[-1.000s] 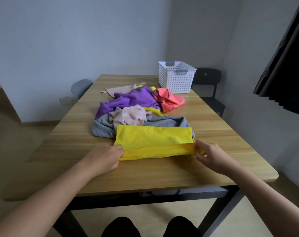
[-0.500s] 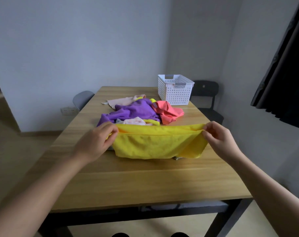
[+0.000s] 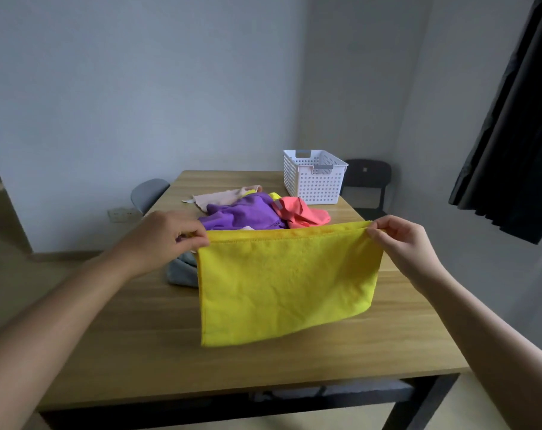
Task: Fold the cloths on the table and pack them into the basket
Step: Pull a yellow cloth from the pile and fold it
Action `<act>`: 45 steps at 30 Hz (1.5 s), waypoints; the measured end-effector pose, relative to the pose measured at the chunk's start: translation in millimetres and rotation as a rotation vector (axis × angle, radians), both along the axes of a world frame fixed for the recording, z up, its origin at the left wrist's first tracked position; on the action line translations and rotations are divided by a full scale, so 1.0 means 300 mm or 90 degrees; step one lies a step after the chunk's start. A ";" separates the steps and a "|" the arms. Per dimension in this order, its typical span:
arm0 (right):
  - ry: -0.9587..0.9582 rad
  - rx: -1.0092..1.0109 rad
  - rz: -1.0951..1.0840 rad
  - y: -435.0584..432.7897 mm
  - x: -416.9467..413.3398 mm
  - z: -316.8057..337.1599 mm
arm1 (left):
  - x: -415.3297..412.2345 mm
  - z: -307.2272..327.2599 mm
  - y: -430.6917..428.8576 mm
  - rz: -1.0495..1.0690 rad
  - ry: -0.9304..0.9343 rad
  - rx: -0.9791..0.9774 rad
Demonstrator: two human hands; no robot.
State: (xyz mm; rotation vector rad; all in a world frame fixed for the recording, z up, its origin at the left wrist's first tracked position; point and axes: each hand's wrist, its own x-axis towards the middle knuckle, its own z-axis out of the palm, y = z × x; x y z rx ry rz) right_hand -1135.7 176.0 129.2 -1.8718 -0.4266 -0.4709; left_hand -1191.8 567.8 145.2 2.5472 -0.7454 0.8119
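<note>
Yellow cloth (image 3: 282,283) is held up over the near half of the table (image 3: 139,352) and hangs as a flat sheet from its top edge. Can't tell if the bottom hem touches the wood.

Left hand (image 3: 167,237) pinches the top left corner, fingers curled onto the thumb. Right hand (image 3: 400,240) pinches the top right corner the same way, other fingers loosely bent. The hands are well apart, so the top edge is pulled taut and near level. That's likely why it's lifted: gravity smooths the fabric and the corners can be matched. The top edge looks doubled, two layers visible near the right corner, so it's probably already folded in half. The lower edge slants, longer on the left, so the layers are not quite square.

Step in hand, as I judge it: straightening the fold before laying it down or folding again.

Unfolded pile lies behind the held cloth, mid table: purple cloth (image 3: 241,212), coral cloth (image 3: 300,212) just beside it, pale pink cloth (image 3: 223,197) further back, grey cloth (image 3: 182,268) peeking out at the left under the wrist.

White perforated basket (image 3: 314,178) stands at the far right corner of the table, near the pile; no cloth shows above its rim. Packing not yet started, most of the task left.
</note>
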 end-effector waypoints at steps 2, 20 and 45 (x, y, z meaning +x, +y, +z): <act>0.011 0.026 -0.002 -0.003 0.001 -0.011 | -0.008 -0.003 -0.009 -0.009 0.053 -0.067; 0.264 0.237 0.143 0.016 0.018 -0.019 | 0.065 -0.069 -0.041 0.166 0.344 -0.668; 0.361 -0.134 -0.077 0.113 0.146 -0.340 | 0.161 -0.409 -0.090 0.360 0.455 -0.381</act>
